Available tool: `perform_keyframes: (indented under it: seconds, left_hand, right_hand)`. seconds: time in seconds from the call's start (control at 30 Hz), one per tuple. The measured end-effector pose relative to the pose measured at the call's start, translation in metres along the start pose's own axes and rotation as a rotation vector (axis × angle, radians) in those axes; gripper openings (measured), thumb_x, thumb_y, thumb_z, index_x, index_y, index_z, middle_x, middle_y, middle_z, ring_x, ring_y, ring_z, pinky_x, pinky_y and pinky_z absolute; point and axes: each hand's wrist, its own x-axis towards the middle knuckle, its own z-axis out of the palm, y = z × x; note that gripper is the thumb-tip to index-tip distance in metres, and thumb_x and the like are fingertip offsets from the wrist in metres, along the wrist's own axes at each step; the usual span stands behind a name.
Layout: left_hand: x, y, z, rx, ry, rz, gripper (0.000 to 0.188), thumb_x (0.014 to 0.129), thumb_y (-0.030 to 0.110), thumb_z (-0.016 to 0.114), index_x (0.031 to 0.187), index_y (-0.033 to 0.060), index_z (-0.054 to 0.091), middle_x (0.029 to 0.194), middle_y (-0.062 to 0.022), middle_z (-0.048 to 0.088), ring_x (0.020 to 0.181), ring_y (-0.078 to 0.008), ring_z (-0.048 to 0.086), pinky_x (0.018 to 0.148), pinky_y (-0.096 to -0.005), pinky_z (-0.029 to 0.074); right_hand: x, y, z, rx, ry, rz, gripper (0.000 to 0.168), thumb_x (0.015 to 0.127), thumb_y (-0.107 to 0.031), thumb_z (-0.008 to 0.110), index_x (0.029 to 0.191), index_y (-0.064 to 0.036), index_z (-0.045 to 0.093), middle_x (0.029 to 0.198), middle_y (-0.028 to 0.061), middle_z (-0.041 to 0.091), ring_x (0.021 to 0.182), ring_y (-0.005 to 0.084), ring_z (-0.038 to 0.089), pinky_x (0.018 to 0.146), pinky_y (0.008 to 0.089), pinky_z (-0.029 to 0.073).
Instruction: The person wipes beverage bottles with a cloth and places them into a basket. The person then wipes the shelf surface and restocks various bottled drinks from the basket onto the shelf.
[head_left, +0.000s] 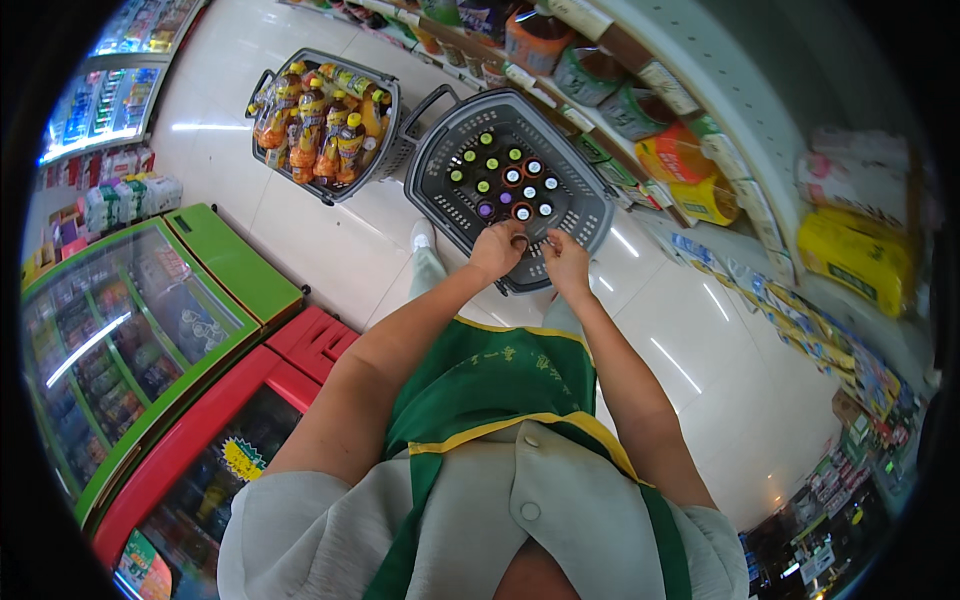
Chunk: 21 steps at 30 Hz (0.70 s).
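Note:
A grey plastic shopping basket (592, 202) stands on the floor right in front of me. Inside it, several upright bottles are seen from above, with green caps (492, 163), white caps (530, 192) and purple caps (486, 210). My left hand (497, 251) is over the basket's near part, just below the closest white-capped bottle, its fingers curled around a small round gap or rim that I cannot make out. To its right, my right hand (568, 262) hangs over the basket's near right side with bent fingers. Whether either hand holds something is unclear.
A second grey basket (386, 165), full of yellow-capped drink bottles (311, 124), stands at the upper left. Shelves of packaged goods (592, 75) curve along the right. Green (232, 262) and red (307, 345) chest freezers line the left. Tiled floor (360, 255) lies between.

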Motion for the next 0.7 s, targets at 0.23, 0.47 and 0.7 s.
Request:
perform_keyframes:
  seconds: [0.23, 0.47, 0.7]
  left_hand:
    - [0.013, -0.111, 0.072, 0.073, -0.105, -0.135, 0.027, 0.076, 0.017, 0.067, 0.099, 0.002, 0.066, 0.08, -0.0171, 0.068, 0.077, -0.0312, 0.067, 0.073, -0.0381, 0.053]
    - [0.029, -0.175, 0.13, -0.004, -0.244, -0.201, 0.03, 0.08, 0.019, 0.065, 0.104, 0.0016, 0.064, 0.09, -0.0196, 0.068, 0.083, -0.0325, 0.067, 0.076, -0.0384, 0.053]
    - [0.046, -0.197, 0.146, -0.06, -0.262, -0.211, 0.028, 0.08, 0.019, 0.065, 0.103, 0.0034, 0.064, 0.087, -0.0174, 0.068, 0.083, -0.0329, 0.066, 0.077, -0.0382, 0.052]
  right_hand:
    - [0.036, 0.11, 0.101, -0.195, -0.11, 0.027, 0.022, 0.08, -0.008, 0.064, 0.102, -0.005, 0.065, 0.092, 0.0159, 0.069, 0.088, 0.0308, 0.067, 0.076, 0.0376, 0.052]
    - [0.072, 0.2, 0.182, -0.408, -0.205, 0.16, 0.035, 0.077, -0.01, 0.068, 0.111, -0.005, 0.06, 0.105, 0.0221, 0.062, 0.093, 0.0376, 0.062, 0.081, 0.0424, 0.051]
    - [0.1, 0.225, 0.219, -0.546, -0.37, 0.367, 0.058, 0.066, -0.014, 0.077, 0.115, -0.002, 0.049, 0.112, 0.0248, 0.053, 0.101, 0.0398, 0.06, 0.084, 0.0417, 0.052]
